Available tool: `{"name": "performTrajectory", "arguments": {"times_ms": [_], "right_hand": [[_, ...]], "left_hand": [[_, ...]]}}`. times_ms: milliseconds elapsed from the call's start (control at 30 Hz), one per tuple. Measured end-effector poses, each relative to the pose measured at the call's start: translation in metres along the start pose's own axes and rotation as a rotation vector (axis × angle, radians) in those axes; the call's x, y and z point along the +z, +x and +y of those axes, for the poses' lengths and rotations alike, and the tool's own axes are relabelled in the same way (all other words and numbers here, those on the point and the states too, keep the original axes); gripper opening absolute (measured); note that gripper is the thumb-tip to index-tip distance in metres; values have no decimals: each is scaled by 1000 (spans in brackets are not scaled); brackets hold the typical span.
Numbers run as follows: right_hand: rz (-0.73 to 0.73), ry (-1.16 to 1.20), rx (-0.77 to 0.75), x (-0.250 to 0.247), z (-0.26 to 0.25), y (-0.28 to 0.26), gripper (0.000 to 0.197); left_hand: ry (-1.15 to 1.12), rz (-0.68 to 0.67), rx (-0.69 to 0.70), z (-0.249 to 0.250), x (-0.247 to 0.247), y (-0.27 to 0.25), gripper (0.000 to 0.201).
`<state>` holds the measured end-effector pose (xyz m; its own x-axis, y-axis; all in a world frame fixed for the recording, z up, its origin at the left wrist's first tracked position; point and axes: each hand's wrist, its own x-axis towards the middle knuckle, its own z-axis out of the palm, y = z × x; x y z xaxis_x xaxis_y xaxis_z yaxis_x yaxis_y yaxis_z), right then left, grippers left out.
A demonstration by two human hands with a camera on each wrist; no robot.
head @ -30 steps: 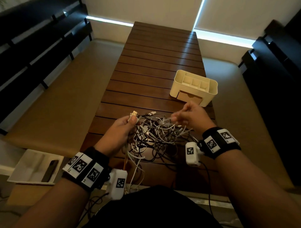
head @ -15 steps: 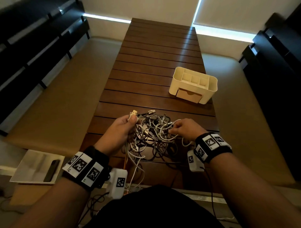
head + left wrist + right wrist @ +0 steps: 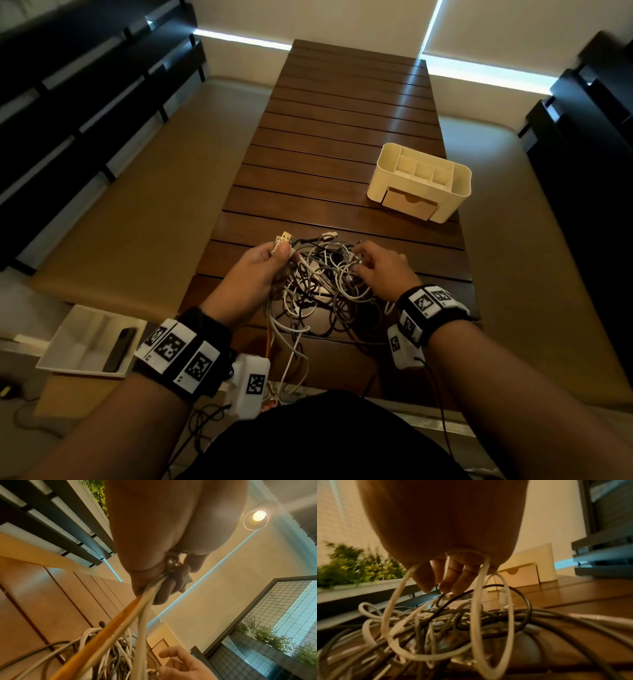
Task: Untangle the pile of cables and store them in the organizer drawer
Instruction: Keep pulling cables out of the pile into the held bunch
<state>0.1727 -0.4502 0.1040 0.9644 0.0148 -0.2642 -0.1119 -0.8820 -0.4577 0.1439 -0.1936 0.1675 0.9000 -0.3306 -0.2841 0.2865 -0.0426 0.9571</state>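
Observation:
A tangled pile of white, grey and black cables (image 3: 325, 284) lies on the near end of the slatted wooden table (image 3: 342, 137). My left hand (image 3: 263, 267) grips a bunch of cable ends at the pile's left edge, and a gold USB plug (image 3: 284, 238) sticks out above the thumb. In the left wrist view its fingers (image 3: 164, 588) curl round white and orange strands. My right hand (image 3: 376, 267) reaches into the pile's right side with fingers (image 3: 452, 580) extended, tips touching cables, and a white loop (image 3: 479, 601) is draped across the palm. The cream organizer (image 3: 459, 185) stands beyond, its drawer (image 3: 409, 202) closed.
A white tray (image 3: 68, 346) holding a dark phone (image 3: 120, 349) sits low at the left, off the table. Beige cushioned benches flank the table. Dark slatted shelving stands at far left (image 3: 68, 102) and far right (image 3: 589, 137). Some cables hang over the near table edge.
My right hand came down from a raised pull near the organizer and moved left into the pile. My left hand kept its grip and stayed in place.

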Motion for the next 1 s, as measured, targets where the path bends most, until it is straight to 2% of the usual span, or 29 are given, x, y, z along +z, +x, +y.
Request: {"name": "performTrajectory", "arguments": {"times_ms": [100,167,233,367,600,667,767,800,933,1000], "right_hand": [[-51,216,22,4,0,4,31],[-106,160,9,7,-1,7,36],[-145,24,3,10,-4,9,33],[-111,-55,3,15,-6,10,21],[80,312,-30,7,-5,-4,13],[76,421,-43,-1,-12,-10,11],[-12,527,-22,-16,-23,-19,10],[-40,540,-9,-20,-26,-22,14],[-157,521,17,-35,-30,-32,52],[-154,494,19,-37,-28,-33,47]], "left_hand": [[7,7,-3,0,-1,-3,42],[6,11,-5,0,-2,-4,40],[-6,16,-8,0,-3,-5,37],[-8,21,-6,-1,-7,-8,37],[-9,31,4,-1,-8,-8,36],[6,25,-3,-1,-7,-7,37],[13,10,-17,-1,-4,-5,41],[17,5,-19,-2,-3,-3,43],[9,-20,-4,-3,0,0,40],[1,-30,-1,-4,1,1,38]]}}
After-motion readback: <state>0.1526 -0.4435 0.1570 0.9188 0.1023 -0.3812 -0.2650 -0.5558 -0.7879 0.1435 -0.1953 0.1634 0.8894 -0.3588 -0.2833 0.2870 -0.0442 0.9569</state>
